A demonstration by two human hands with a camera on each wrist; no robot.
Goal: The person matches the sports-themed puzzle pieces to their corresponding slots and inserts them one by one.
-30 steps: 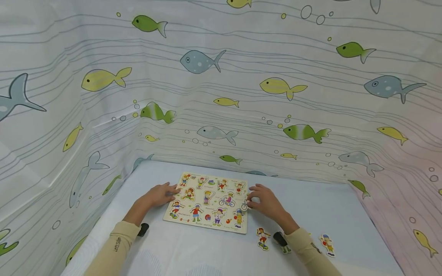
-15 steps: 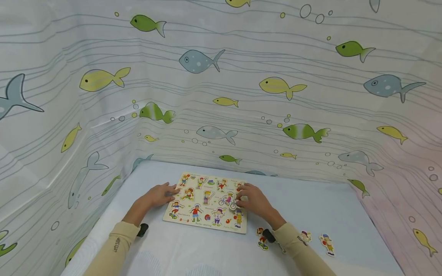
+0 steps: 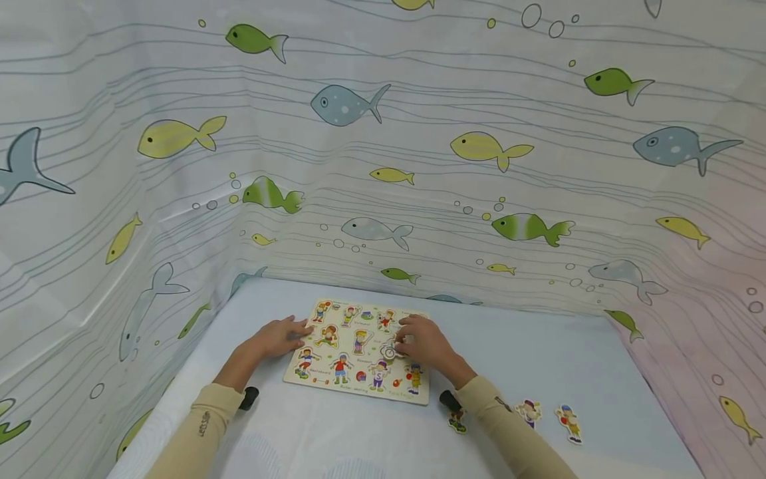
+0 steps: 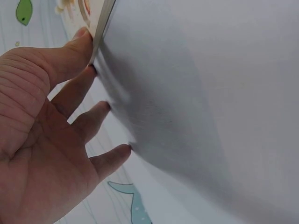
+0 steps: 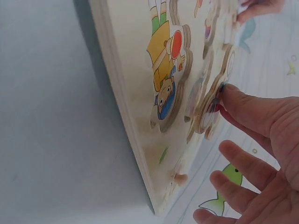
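While my left hand (image 3: 276, 337) lies flat with fingers apart against the puzzle board (image 3: 359, 352) at lower centre, my right hand (image 3: 419, 342) pinches the bicycle piece (image 3: 390, 350) over it, which could jam if tilted

The right hand (image 5: 261, 154) pinches a bicycle-shaped piece (image 5: 210, 114) against the wooden puzzle board (image 5: 135, 93), beside a seated figure piece (image 5: 168, 70) in yellow.
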